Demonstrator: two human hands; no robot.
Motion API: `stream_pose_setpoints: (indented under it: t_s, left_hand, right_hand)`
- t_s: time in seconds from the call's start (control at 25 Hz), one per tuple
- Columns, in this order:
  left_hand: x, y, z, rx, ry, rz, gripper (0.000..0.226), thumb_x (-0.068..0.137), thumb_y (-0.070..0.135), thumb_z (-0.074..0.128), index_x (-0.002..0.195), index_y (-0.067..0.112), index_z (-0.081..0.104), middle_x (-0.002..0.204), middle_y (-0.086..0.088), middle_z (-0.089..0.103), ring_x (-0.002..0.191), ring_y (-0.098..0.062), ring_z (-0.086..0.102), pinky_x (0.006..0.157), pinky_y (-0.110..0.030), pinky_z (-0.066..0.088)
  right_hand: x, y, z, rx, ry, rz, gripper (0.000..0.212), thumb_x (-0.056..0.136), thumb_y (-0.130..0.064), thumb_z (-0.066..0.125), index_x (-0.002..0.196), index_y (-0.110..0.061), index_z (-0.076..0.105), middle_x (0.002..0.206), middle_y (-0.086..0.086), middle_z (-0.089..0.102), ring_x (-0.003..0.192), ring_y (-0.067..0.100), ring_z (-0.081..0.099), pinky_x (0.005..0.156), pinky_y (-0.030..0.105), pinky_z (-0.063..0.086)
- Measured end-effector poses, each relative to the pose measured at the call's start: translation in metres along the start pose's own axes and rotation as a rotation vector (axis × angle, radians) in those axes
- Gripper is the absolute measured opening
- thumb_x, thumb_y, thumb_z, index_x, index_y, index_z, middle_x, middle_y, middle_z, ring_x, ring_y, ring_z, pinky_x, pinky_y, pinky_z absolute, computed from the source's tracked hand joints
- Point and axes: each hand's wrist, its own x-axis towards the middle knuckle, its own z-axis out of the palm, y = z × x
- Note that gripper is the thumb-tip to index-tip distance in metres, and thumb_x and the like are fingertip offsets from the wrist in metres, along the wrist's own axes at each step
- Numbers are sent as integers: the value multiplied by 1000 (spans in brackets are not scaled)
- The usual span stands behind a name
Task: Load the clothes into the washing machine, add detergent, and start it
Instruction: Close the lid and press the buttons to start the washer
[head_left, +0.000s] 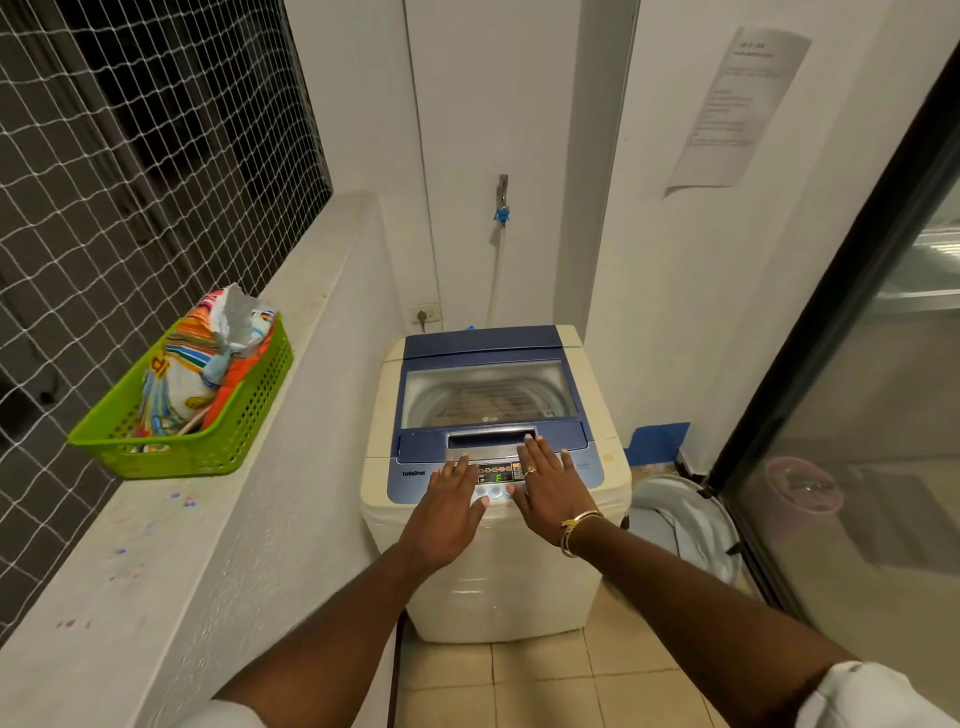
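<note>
- Both grips empty: left hand (451, 506) and right hand (548, 486) are spread flat with fingers straight, holding nothing, over the control panel (589, 470) at lower centre of frame.
- I can't tell whether any fingertip presses a button. The left thumb lies by the round buttons, and the display glows green.
- Washing machine (493, 571) sits centre frame with its lid (488, 395) down. Brownish shapes show through the window, too dim to name.
- Green basket (223, 447) sits on the ledge (156, 545) at left and holds a torn-open detergent bag (208, 364).
- Pale hamper (680, 514) stands on the floor just right of the machine.
</note>
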Motion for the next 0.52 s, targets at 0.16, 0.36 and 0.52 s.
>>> stream_pose_setpoints:
  t_s: [0.16, 0.36, 0.52]
  left_hand:
    - [-2, 1, -4, 11, 12, 1, 88, 83, 66, -6, 157, 19, 0, 165, 0, -5, 152, -17, -5, 117, -29, -9]
    - [-3, 7, -7, 29, 13, -12, 91, 79, 68, -11, 156, 20, -7, 165, 0, -11, 152, -17, -10, 114, -29, -15]
    - [-4, 10, -6, 86, -7, -19, 72, 97, 59, 7, 155, 20, -10, 164, -1, -13, 152, -19, -11, 115, -32, -13]
  right_hand:
    - [-3, -5, -2, -6, 21, -19, 67, 103, -51, 20, 157, -16, 1, 165, 4, -3, 152, 22, -6, 123, 47, 0]
    - [-3, -4, -2, -9, 15, -18, 70, 100, -56, 14, 157, -17, -3, 165, 3, -8, 152, 23, -11, 121, 48, -6]
    - [-4, -2, -1, -3, 18, -11, 80, 90, -63, -4, 157, -18, -3, 165, 2, -9, 151, 22, -12, 119, 47, -8]
